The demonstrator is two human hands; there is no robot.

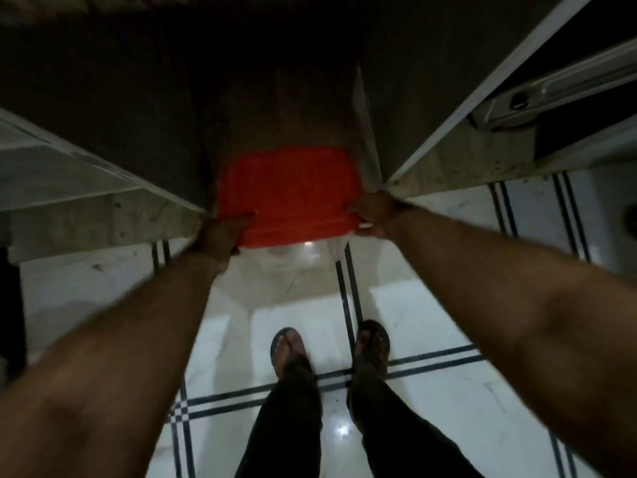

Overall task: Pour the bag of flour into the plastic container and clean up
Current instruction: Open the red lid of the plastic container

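Plastic container (293, 215), red-lidded, sits half inside the dark cupboard opening, my left hand (224, 232) and right hand (370, 215) gripping its sides; risk: snagging the door frame (431, 146), slipping.

We see the container (293, 232), clear-bodied with a red lid (287, 194) on, upright, half inside the dark cabinet.

Red lid (287, 194); white marble floor (431, 322) w/ dark double stripes; dark trousers (293, 408).
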